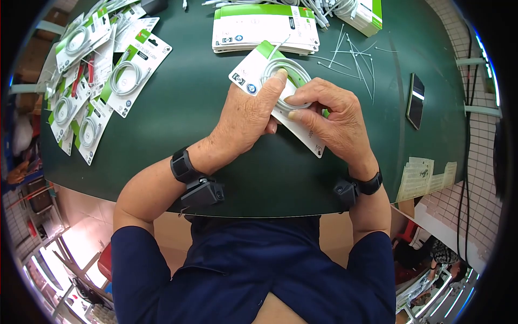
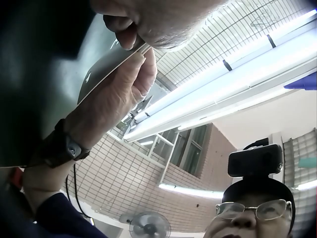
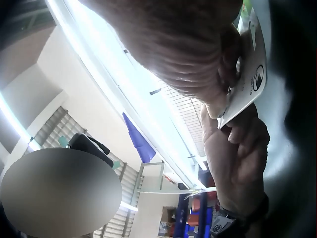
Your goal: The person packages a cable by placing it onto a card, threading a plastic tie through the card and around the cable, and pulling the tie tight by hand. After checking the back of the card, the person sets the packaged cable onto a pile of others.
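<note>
A white and green card (image 1: 307,135) is held tilted over the green table, with a coiled white cable (image 1: 294,69) lying on its face. The left hand (image 1: 249,110) grips the card's left side, thumb pressed on the coil and fingers behind the card. At the coil's lower right, the right hand (image 1: 337,116) pinches with thumb and forefinger; what exactly lies between those fingertips is hidden. In the right wrist view the card (image 3: 250,79) shows edge-on between the right hand (image 3: 183,54) and the left hand (image 3: 237,158).
Cards with coiled cables (image 1: 125,78) are heaped at the left. A stack of cards (image 1: 264,32) stands beyond the hands, near white cables and a box (image 1: 369,16). Loose zip ties (image 1: 356,56), a phone (image 1: 415,101) and a paper sheet (image 1: 418,175) lie at the right.
</note>
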`<state>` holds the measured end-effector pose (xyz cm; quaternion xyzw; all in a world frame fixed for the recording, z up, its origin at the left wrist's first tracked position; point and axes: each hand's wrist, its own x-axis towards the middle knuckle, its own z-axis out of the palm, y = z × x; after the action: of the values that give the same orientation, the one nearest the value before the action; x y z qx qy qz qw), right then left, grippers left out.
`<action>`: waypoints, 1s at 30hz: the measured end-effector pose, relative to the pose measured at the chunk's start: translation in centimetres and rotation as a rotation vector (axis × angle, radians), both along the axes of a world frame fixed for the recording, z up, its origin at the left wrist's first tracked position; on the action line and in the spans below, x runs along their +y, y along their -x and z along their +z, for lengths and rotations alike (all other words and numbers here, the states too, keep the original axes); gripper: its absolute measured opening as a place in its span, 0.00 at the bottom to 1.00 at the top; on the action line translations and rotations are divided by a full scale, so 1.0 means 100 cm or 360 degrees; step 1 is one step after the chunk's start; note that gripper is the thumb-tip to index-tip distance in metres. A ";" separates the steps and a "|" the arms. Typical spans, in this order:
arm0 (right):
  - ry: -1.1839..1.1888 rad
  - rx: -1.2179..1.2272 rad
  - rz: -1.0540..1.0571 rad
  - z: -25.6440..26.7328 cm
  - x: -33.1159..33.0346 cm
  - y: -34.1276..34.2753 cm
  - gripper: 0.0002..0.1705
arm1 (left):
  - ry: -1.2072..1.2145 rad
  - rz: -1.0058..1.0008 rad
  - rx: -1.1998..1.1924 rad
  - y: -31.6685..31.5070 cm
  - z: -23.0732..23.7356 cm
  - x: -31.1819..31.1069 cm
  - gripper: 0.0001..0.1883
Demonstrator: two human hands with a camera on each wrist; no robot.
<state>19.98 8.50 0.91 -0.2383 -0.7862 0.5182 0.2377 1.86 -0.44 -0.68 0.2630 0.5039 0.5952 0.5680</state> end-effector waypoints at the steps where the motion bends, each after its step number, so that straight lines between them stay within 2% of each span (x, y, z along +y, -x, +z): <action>1: 0.0035 -0.0001 0.0001 0.000 0.000 0.000 0.14 | -0.0003 -0.0013 0.0018 0.001 0.000 0.000 0.17; 10: 0.0078 -0.0040 0.0047 -0.002 -0.002 0.002 0.13 | -0.0006 -0.0050 0.0099 0.002 -0.003 0.001 0.15; 13: -0.0115 -0.0032 0.0028 -0.002 -0.006 0.005 0.15 | -0.0022 0.0124 0.0136 -0.002 -0.003 0.000 0.13; 21: -0.0700 0.0223 -0.0066 -0.014 -0.003 0.010 0.20 | -0.0072 0.0125 0.0235 -0.001 -0.008 0.004 0.15; 26: -0.0911 0.0243 -0.0113 -0.003 0.001 0.006 0.21 | -0.0173 0.0182 0.0253 0.002 -0.009 0.005 0.15; 30: -0.0894 0.0222 -0.0311 0.007 0.020 -0.014 0.19 | -0.0138 0.0303 0.0263 0.010 -0.007 0.008 0.16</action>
<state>21.37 10.49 1.61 -0.2015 -0.8539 0.2703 0.3965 0.84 0.37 -1.40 0.2865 0.5455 0.6439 0.4536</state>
